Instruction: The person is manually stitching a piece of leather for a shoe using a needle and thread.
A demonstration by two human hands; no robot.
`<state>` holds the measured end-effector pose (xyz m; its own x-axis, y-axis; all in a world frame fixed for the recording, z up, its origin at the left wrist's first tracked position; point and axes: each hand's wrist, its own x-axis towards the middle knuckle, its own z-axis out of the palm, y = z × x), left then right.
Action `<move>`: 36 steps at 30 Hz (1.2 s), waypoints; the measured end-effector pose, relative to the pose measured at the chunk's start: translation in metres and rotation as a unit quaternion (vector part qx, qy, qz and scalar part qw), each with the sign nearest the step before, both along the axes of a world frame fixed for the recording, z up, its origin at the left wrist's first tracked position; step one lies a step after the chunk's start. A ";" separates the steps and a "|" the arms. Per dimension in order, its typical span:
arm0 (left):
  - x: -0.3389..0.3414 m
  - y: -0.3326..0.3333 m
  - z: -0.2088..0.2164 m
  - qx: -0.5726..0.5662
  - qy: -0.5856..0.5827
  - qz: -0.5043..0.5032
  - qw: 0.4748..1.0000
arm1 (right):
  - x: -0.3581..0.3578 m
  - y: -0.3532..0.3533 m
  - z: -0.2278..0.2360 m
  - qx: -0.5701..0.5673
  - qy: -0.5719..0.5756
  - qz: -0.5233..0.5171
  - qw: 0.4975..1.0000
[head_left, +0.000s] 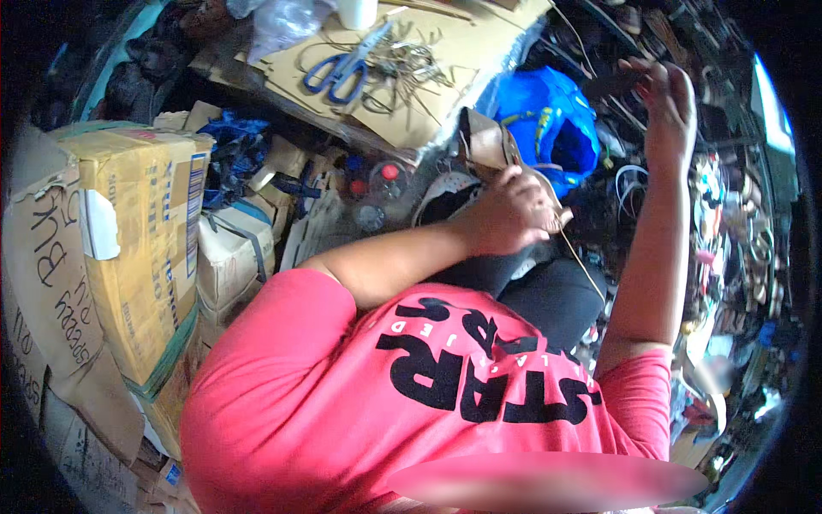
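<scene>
My left hand (511, 210) is closed around a tan shoe (486, 141) above my lap. Its dark opening faces up and away, and my fingers cover its middle. From the shoe's near end a thin tan cord (582, 267) runs down across my dark trouser leg. My right hand (668, 98) is raised far to the right, well apart from the shoe. Beside its bent fingers is a blurred, dark, elongated thing (612, 85); it seems to be in the fingers, but its kind does not show.
Ahead stands a cardboard-covered table (411, 124) with blue-handled scissors (338, 75) and tangled cord strips (411, 64). A blue plastic bag (548, 116) sits beyond the shoe. Cardboard boxes (137, 240) and red-capped bottles (390, 180) are at left; crowded footwear (741, 248) lines the right.
</scene>
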<state>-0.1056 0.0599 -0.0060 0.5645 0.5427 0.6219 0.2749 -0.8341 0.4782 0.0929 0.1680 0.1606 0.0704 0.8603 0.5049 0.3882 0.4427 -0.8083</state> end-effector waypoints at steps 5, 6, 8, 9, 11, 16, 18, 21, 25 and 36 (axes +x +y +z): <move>0.008 -0.002 -0.001 -0.007 -0.003 -0.032 0.999 | 0.015 -0.138 -0.024 -0.123 0.204 -0.047 0.970; 0.009 -0.002 -0.001 -0.011 -0.005 -0.033 0.999 | 0.008 -0.162 -0.040 -0.167 0.320 -0.035 0.932; 0.013 -0.001 -0.002 0.000 -0.002 -0.026 1.000 | -0.004 -0.201 -0.073 -0.231 0.484 -0.053 0.842; 0.016 -0.001 -0.003 -0.021 0.004 -0.031 0.999 | -0.008 -0.218 -0.086 -0.264 0.539 -0.093 0.795; 0.019 0.003 -0.007 -0.026 0.013 -0.034 0.999 | -0.008 -0.236 -0.107 -0.286 0.585 -0.060 0.756; 0.026 -0.003 -0.013 0.014 -0.003 -0.030 0.999 | 0.010 -0.244 -0.125 -0.268 0.644 -0.085 0.711; 0.025 -0.008 -0.011 0.020 0.011 -0.029 0.999 | 0.022 -0.244 -0.124 -0.247 0.685 -0.069 0.682; 0.016 -0.012 -0.004 0.026 0.035 -0.017 0.999 | 0.043 -0.250 -0.117 -0.210 0.694 -0.045 0.687; 0.003 -0.005 0.002 0.033 0.053 0.019 0.998 | 0.061 -0.280 -0.107 -0.170 0.736 -0.079 0.651; 0.014 0.012 -0.001 0.051 0.053 -0.011 0.997 | -0.016 -0.352 -0.104 -0.366 0.601 -0.087 0.705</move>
